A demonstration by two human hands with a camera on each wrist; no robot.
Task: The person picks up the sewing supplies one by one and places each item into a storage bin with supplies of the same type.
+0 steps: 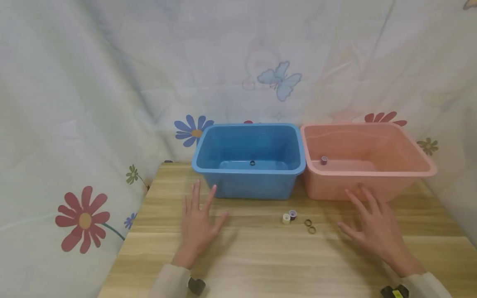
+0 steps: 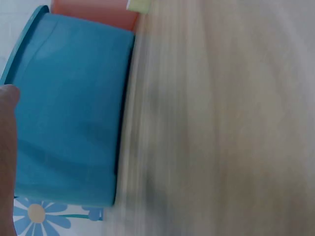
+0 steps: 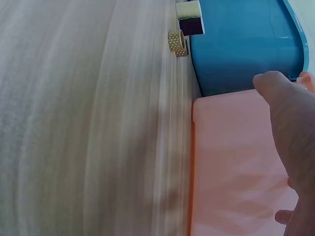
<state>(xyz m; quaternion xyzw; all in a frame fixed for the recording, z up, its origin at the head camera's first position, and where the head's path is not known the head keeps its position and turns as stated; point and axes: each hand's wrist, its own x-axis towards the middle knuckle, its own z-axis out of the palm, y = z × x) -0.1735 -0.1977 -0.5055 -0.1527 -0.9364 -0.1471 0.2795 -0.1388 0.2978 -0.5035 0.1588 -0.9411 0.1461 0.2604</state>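
Note:
My left hand [image 1: 199, 227] hovers over the wooden table in front of the blue bin [image 1: 253, 184], fingers spread and holding nothing. On the other side, my right hand [image 1: 378, 227] is spread in front of the pink bin [image 1: 346, 188], also holding nothing. Between the hands lie a cream thread spool [image 1: 286, 219], a dark purple spool [image 1: 292, 215] and two brass-coloured rings [image 1: 311, 229]. Inside the blue bin sits a dark ring [image 1: 252, 163]. A dark spool [image 1: 324, 160] stands inside the pink bin. The right wrist view shows the rings' textured gold sides [image 3: 175, 41].
Both bins stand side by side at the back of the wooden table [image 1: 261, 260]. Behind and to the left hangs a pale curtain [image 1: 223, 62] printed with flowers and a butterfly. Dark straps [image 1: 196, 285] sit at the wrists.

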